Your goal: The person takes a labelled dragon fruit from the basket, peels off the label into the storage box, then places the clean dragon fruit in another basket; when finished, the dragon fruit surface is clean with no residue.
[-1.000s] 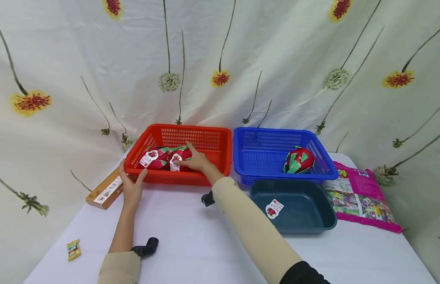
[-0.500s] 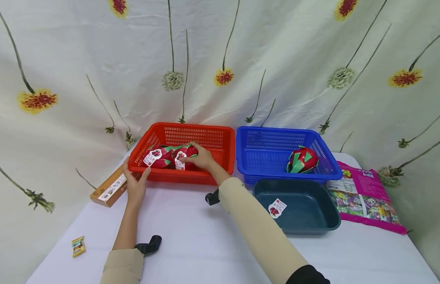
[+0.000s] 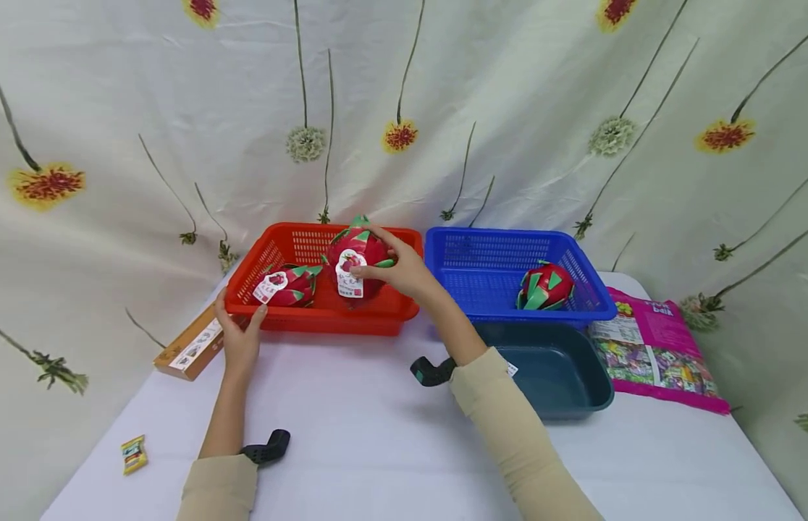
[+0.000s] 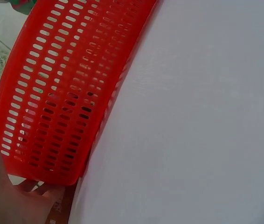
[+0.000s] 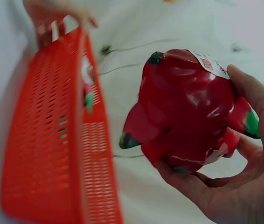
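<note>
1 dragonfruit (image 3: 373, 250) in R hand (image 3: 404, 269)

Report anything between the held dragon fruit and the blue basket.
Besides the right hand holding the dragon fruit, only the facing walls of the red basket and blue basket show between; the fruit seems above their rims.

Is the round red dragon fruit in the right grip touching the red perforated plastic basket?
Apart: the right wrist view shows pale cloth between dragon fruit and basket.

The right hand (image 3: 407, 272) hides part of the held fruit (image 3: 371, 251), its sleeve (image 3: 511, 420) part of the tray (image 3: 563, 376).
</note>
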Demonstrator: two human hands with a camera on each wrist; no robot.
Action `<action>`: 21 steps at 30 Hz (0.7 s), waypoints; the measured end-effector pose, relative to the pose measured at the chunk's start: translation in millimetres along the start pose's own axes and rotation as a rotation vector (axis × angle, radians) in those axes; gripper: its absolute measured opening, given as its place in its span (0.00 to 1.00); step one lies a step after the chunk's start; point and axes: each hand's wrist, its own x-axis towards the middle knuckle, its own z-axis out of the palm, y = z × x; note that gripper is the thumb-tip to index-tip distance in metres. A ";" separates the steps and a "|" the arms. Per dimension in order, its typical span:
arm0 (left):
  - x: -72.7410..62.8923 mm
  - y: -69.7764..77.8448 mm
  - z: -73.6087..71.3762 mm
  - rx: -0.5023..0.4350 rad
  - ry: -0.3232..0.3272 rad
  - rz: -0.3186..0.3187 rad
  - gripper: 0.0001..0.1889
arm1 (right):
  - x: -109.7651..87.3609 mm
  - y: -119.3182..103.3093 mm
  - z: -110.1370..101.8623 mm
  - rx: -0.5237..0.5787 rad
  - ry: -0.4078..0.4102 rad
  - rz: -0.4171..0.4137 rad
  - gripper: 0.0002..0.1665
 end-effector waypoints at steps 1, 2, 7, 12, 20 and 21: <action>-0.1 -0.2 -0.3 -0.002 -0.001 0.000 0.40 | -11.1 -2.1 -4.2 -0.008 -0.011 -0.020 0.45; -0.1 -0.3 -0.3 0.002 -0.001 -0.001 0.40 | -22.7 -3.7 -8.1 -0.003 -0.032 -0.047 0.44; 1.0 -0.8 0.9 0.000 0.005 0.009 0.39 | -78.7 3.8 -21.4 0.040 -0.242 -0.152 0.43; 4.6 -5.8 2.6 0.007 0.014 0.033 0.38 | -117.7 28.4 -25.1 0.008 -0.550 -0.190 0.44; 7.5 -11.1 2.0 -0.002 0.025 0.035 0.38 | -114.0 63.9 -19.2 -0.023 -0.978 -0.145 0.44; 5.9 -9.3 2.7 -0.004 0.023 0.035 0.38 | -109.4 67.0 -17.9 -0.039 -1.013 -0.149 0.44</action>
